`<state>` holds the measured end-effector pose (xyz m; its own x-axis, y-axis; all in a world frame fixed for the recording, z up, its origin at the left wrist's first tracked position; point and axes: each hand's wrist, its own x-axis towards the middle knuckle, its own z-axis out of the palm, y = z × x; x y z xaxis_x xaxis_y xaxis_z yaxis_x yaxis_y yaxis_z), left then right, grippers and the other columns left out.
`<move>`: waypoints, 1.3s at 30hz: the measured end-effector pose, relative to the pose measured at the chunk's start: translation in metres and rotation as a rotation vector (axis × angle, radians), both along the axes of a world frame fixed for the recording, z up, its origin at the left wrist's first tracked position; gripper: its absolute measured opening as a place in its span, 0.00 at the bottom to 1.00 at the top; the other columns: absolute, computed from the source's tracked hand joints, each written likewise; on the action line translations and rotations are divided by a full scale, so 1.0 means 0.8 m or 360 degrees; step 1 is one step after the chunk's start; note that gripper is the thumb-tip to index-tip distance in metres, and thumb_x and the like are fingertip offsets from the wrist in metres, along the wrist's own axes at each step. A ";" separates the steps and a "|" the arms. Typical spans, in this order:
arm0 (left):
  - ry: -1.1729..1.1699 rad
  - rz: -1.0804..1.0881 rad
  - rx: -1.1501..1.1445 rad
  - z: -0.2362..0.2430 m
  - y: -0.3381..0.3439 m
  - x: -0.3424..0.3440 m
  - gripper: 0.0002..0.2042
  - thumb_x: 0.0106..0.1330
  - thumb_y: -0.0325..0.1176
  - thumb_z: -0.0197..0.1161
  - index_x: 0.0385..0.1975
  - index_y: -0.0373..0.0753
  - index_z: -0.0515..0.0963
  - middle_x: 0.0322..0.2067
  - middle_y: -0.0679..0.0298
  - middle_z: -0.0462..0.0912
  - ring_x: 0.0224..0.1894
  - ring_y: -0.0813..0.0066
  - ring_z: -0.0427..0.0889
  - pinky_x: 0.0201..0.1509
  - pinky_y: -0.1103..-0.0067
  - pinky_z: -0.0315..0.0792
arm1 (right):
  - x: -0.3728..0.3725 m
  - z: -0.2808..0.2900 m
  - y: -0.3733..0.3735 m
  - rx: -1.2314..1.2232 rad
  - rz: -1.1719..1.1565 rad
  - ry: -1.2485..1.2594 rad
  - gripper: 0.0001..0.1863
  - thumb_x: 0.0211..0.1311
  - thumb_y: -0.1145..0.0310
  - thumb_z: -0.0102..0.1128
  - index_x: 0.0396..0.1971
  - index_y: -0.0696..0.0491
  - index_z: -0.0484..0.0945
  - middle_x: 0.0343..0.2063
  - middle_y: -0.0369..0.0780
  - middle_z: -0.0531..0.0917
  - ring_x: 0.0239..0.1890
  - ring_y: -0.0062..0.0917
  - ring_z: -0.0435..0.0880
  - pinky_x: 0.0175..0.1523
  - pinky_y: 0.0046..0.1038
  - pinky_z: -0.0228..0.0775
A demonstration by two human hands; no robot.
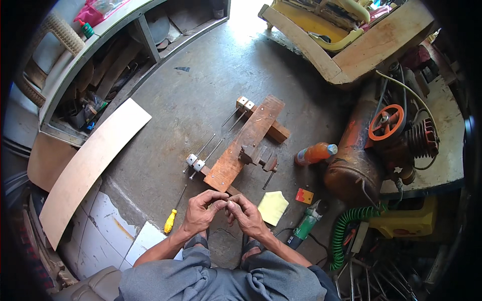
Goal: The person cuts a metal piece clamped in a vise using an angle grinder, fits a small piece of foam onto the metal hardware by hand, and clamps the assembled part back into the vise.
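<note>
Both my hands meet above my knees, fingertips pinched close together. My left hand is closed, thumb against the fingers. Beside it my right hand is closed the same way; whatever lies between the fingertips is too small to make out. Just beyond them on the floor stands a wooden bench jig with a reddish plank top and metal rods through white blocks. A small rusty vise is fixed at its right side. Left of my left hand lies a yellow-handled screwdriver. A yellow pad lies right of my right hand.
An angle grinder and a small red-and-yellow box lie at right. Behind them are an orange bottle and a rusty air compressor with a green coiled hose. A long pale board lies at left, near open shelves.
</note>
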<state>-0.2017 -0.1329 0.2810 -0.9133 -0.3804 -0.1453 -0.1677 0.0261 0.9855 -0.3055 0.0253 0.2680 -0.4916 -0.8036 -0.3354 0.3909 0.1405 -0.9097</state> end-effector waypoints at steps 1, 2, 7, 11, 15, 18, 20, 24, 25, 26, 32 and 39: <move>0.0007 0.0065 0.0138 0.000 0.003 -0.001 0.14 0.72 0.34 0.65 0.51 0.33 0.80 0.38 0.64 0.85 0.42 0.80 0.83 0.46 0.81 0.78 | -0.001 -0.002 0.002 -0.0019 -0.0003 -0.0066 0.14 0.78 0.62 0.52 0.48 0.58 0.75 0.32 0.35 0.78 0.30 0.16 0.80 0.34 0.22 0.75; 0.0014 0.0131 0.0276 -0.001 0.003 -0.002 0.14 0.72 0.34 0.66 0.51 0.34 0.81 0.38 0.65 0.85 0.41 0.80 0.83 0.46 0.81 0.78 | -0.001 -0.002 0.001 -0.0023 -0.0001 -0.0062 0.14 0.78 0.62 0.52 0.48 0.58 0.75 0.32 0.35 0.78 0.30 0.16 0.80 0.34 0.22 0.75; -0.0017 0.0043 0.0479 0.000 -0.003 -0.003 0.13 0.71 0.29 0.65 0.53 0.34 0.81 0.45 0.64 0.84 0.46 0.80 0.82 0.49 0.82 0.77 | -0.002 0.002 0.003 -0.0106 -0.0086 -0.0015 0.12 0.77 0.65 0.55 0.49 0.58 0.75 0.32 0.34 0.78 0.30 0.16 0.79 0.34 0.21 0.75; 0.0192 0.0005 0.0614 0.011 0.003 -0.012 0.18 0.70 0.26 0.65 0.59 0.34 0.76 0.50 0.60 0.82 0.50 0.77 0.81 0.56 0.78 0.75 | -0.004 0.002 0.009 -0.0127 -0.0060 0.0001 0.12 0.77 0.66 0.54 0.50 0.58 0.73 0.34 0.37 0.79 0.31 0.18 0.80 0.35 0.22 0.77; -0.0001 0.0034 0.0615 -0.024 -0.002 -0.014 0.27 0.68 0.32 0.70 0.64 0.34 0.69 0.47 0.60 0.82 0.51 0.75 0.82 0.57 0.78 0.75 | -0.007 0.017 0.010 -0.0252 -0.0140 -0.0167 0.11 0.77 0.67 0.55 0.50 0.58 0.73 0.35 0.37 0.79 0.30 0.17 0.80 0.35 0.22 0.76; 0.0093 0.0048 0.0646 -0.017 0.003 -0.019 0.28 0.67 0.34 0.72 0.64 0.35 0.70 0.46 0.60 0.82 0.50 0.76 0.82 0.56 0.79 0.76 | -0.008 0.017 0.013 -0.0176 -0.0150 -0.0121 0.11 0.77 0.67 0.54 0.51 0.58 0.73 0.35 0.37 0.79 0.30 0.17 0.79 0.34 0.22 0.76; 0.0267 0.0006 0.0752 -0.012 0.004 -0.019 0.28 0.66 0.35 0.72 0.63 0.35 0.70 0.45 0.60 0.82 0.50 0.76 0.82 0.55 0.79 0.76 | -0.003 0.023 0.013 -0.0146 -0.0119 -0.0113 0.11 0.77 0.67 0.54 0.51 0.58 0.74 0.34 0.37 0.80 0.30 0.17 0.79 0.33 0.22 0.75; -0.0038 0.0066 0.0544 -0.036 -0.005 -0.024 0.31 0.64 0.38 0.74 0.63 0.35 0.69 0.46 0.61 0.81 0.50 0.77 0.81 0.55 0.79 0.76 | -0.015 0.025 0.012 -0.0247 -0.0203 -0.0135 0.12 0.77 0.67 0.55 0.51 0.58 0.75 0.32 0.35 0.80 0.29 0.15 0.78 0.32 0.20 0.73; 0.0110 0.0082 0.0552 -0.037 -0.001 -0.021 0.30 0.64 0.38 0.74 0.63 0.35 0.70 0.45 0.61 0.82 0.48 0.77 0.81 0.54 0.79 0.76 | -0.014 0.022 0.012 -0.0219 -0.0196 -0.0137 0.12 0.77 0.67 0.55 0.51 0.58 0.75 0.32 0.35 0.80 0.29 0.16 0.78 0.33 0.20 0.73; 0.0258 0.0098 0.0560 -0.037 0.000 -0.022 0.30 0.64 0.38 0.75 0.62 0.34 0.70 0.45 0.60 0.82 0.46 0.77 0.82 0.54 0.79 0.77 | -0.014 0.019 0.012 -0.0192 -0.0188 -0.0137 0.12 0.77 0.67 0.55 0.51 0.59 0.75 0.32 0.35 0.80 0.29 0.16 0.79 0.33 0.20 0.74; -0.0186 0.0324 0.0233 -0.059 -0.011 -0.022 0.22 0.66 0.36 0.73 0.56 0.34 0.76 0.45 0.64 0.82 0.46 0.78 0.81 0.52 0.80 0.76 | -0.019 0.026 0.010 -0.0260 -0.0175 -0.0088 0.12 0.77 0.67 0.54 0.51 0.59 0.75 0.32 0.36 0.81 0.29 0.16 0.79 0.33 0.20 0.74; 0.0132 -0.0078 0.0328 -0.003 -0.011 -0.022 0.13 0.69 0.29 0.68 0.50 0.33 0.82 0.42 0.62 0.84 0.44 0.77 0.83 0.50 0.79 0.78 | -0.011 0.017 0.004 -0.0100 -0.0073 0.0162 0.10 0.77 0.68 0.55 0.48 0.59 0.77 0.30 0.34 0.80 0.27 0.14 0.79 0.31 0.20 0.74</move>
